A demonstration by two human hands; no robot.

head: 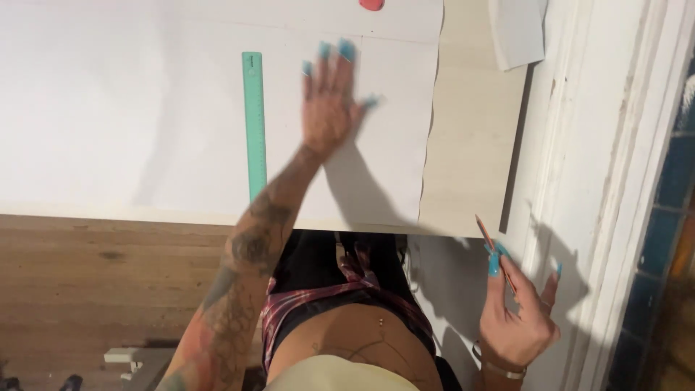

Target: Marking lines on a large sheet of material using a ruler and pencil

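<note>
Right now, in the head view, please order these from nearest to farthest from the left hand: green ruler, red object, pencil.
From the left hand, flat on the white paper:
1. Green ruler, just to its left.
2. Red object, at the top edge.
3. Pencil, in the right hand, off the table.

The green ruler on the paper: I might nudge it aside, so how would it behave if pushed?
The ruler lies flat on the white sheet, so it would probably slide, not roll. It looks thin and narrow, likely light and slightly flexible. The left hand, pressed flat beside it, probably steadies the sheet.

Tattooed arms, long turquoise nails.
Left hand (329, 101) bare of jewellery; right hand (515, 318) above a silver bracelet (499, 368); red plaid shirt (347, 297) at the waist.
</note>
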